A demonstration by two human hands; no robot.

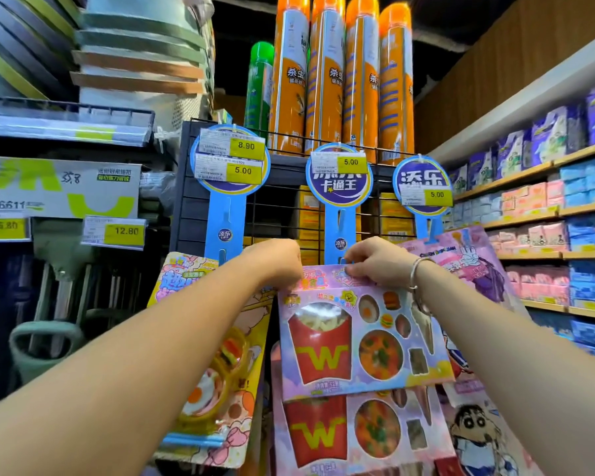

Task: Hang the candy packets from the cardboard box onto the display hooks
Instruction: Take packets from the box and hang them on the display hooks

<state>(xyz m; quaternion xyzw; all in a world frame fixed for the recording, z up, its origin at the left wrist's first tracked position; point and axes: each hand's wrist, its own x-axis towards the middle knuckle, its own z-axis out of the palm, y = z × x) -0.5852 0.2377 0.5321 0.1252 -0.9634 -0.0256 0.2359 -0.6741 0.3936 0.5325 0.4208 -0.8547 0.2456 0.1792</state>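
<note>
A pink candy packet (361, 338) with a red fries carton and small food shapes is held up at the middle blue display strip (340, 228). My left hand (277, 262) grips its top left corner. My right hand (375, 261), with a silver bracelet on the wrist, pinches its top edge right at the strip's hook. A matching packet (354, 431) hangs just below. A yellow packet (217, 355) hangs on the left strip (225, 228), and a purple cartoon packet (474, 259) on the right strip (426, 221). The cardboard box is out of view.
Tall orange spray cans (327, 73) stand on top of the black wire rack (282, 214). Shelves of blue and pink packs (564, 214) run along the right. On the left are price tags (124, 231), boxes and stacked bins (134, 46).
</note>
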